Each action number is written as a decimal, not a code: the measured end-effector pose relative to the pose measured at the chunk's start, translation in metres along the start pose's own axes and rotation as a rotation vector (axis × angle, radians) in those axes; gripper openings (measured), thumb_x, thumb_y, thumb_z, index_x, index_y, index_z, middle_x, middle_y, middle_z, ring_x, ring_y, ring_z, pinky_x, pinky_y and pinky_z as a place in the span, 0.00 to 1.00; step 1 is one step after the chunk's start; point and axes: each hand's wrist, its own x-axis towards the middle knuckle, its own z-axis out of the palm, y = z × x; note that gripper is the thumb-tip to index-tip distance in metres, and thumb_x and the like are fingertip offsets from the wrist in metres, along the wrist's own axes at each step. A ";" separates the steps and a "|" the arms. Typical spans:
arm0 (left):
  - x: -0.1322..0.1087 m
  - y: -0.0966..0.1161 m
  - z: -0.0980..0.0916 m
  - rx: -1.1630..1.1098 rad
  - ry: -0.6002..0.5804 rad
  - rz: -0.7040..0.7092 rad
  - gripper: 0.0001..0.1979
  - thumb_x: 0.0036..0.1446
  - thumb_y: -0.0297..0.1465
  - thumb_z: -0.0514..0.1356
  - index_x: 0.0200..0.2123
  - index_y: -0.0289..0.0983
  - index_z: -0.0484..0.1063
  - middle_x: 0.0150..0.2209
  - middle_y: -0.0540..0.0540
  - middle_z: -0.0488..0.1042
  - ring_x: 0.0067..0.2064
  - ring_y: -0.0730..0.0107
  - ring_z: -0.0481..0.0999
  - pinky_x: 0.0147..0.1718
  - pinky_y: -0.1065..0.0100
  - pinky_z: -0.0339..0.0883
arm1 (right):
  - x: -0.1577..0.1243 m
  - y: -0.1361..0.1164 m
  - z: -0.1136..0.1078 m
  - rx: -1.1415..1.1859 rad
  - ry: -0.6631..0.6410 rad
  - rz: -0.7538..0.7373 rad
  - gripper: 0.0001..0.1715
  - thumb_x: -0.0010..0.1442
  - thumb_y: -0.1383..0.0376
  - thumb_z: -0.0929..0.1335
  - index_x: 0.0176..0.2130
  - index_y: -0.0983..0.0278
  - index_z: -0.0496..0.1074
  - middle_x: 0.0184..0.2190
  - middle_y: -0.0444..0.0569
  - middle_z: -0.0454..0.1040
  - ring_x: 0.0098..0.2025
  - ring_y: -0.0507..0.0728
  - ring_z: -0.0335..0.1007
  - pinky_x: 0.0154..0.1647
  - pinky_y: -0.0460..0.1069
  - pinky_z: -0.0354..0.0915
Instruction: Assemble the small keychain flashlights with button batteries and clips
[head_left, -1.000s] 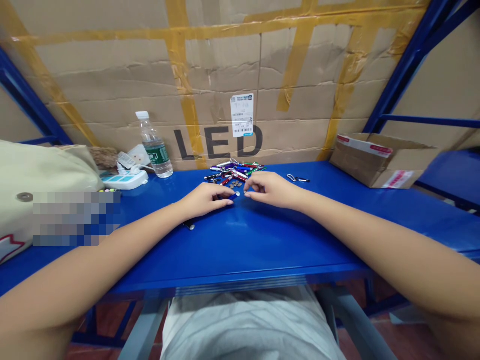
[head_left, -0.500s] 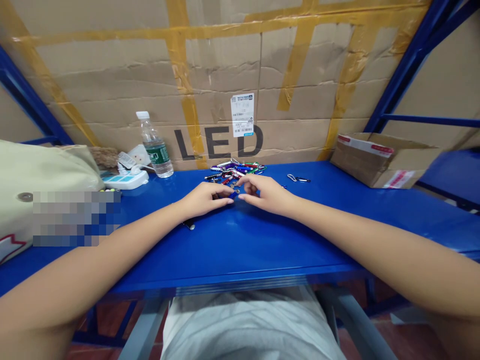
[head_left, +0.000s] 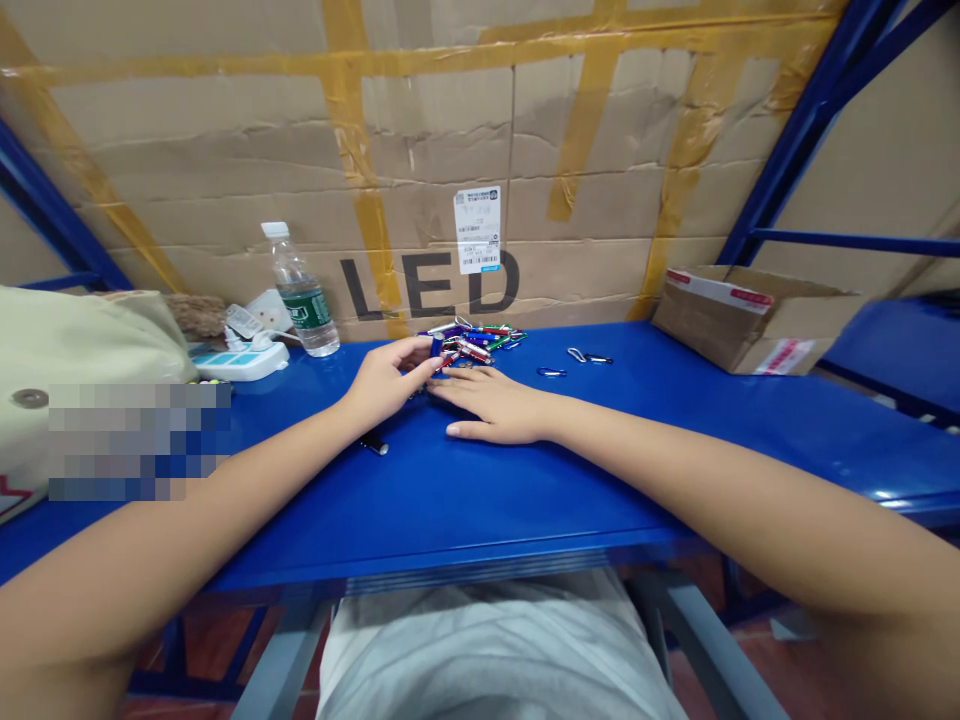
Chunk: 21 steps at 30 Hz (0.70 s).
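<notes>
- So the left hand (head_left: 386, 383) has its fingers clamped on a small blue tube (head_left: 436, 346), held roughly upright, just above and past the tips of the other hand.
- Right hand (head_left: 499, 405) is palm down, thumb out to the side, fingers stretched out and a bit apart; can't tell if they're touching anything underneath.
- From the right hand, the blue tube sits at about 11 o'clock, really near.
- At 12 o'clock from that same hand there's a messy pile of shiny coloured tubes (head_left: 474, 350) on the blue worktop (head_left: 465, 510).
- Around 2 o'clock: a blue clip (head_left: 552, 372), then a silver clip (head_left: 576, 354) and a black clip (head_left: 598, 359) next to each other.
- A black tube (head_left: 373, 444) lies near the left hand at its 7 o'clock, partly hidden by the wrist.
- Further out: water bottle (head_left: 306, 305) at the left hand's 10 o'clock, cardboard box (head_left: 712, 320) towards the right hand's 2 o'clock.
</notes>
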 end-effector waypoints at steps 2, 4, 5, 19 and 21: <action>0.000 0.002 0.000 0.016 -0.013 0.015 0.20 0.55 0.42 0.61 0.46 0.35 0.73 0.44 0.43 0.78 0.42 0.62 0.78 0.45 0.59 0.72 | -0.001 -0.001 -0.002 -0.011 0.020 -0.039 0.32 0.65 0.49 0.58 0.60 0.64 0.62 0.62 0.55 0.60 0.65 0.64 0.49 0.63 0.62 0.46; 0.000 0.003 0.000 0.030 -0.023 0.016 0.20 0.55 0.42 0.61 0.45 0.35 0.74 0.43 0.43 0.78 0.42 0.62 0.78 0.45 0.60 0.72 | -0.002 -0.002 -0.004 -0.026 0.064 -0.068 0.27 0.65 0.52 0.58 0.53 0.65 0.70 0.55 0.55 0.69 0.59 0.62 0.59 0.60 0.59 0.52; 0.000 0.003 0.000 0.035 -0.031 0.014 0.20 0.55 0.42 0.61 0.45 0.35 0.74 0.43 0.43 0.78 0.41 0.62 0.78 0.45 0.60 0.72 | -0.001 -0.001 -0.004 -0.036 0.093 -0.070 0.25 0.65 0.53 0.59 0.51 0.65 0.71 0.53 0.56 0.71 0.57 0.61 0.62 0.58 0.58 0.55; 0.000 0.003 0.000 0.016 -0.061 -0.002 0.21 0.54 0.43 0.61 0.46 0.34 0.73 0.45 0.42 0.78 0.43 0.61 0.78 0.46 0.60 0.71 | -0.001 0.007 -0.004 -0.167 0.224 -0.017 0.13 0.62 0.62 0.64 0.42 0.66 0.74 0.42 0.55 0.73 0.45 0.60 0.67 0.48 0.56 0.62; 0.000 0.003 0.000 0.017 -0.064 -0.010 0.21 0.54 0.43 0.61 0.46 0.34 0.73 0.45 0.42 0.78 0.43 0.61 0.78 0.46 0.59 0.71 | -0.003 0.011 -0.004 -0.144 0.226 -0.012 0.13 0.61 0.63 0.65 0.43 0.65 0.74 0.43 0.56 0.72 0.46 0.60 0.67 0.49 0.56 0.62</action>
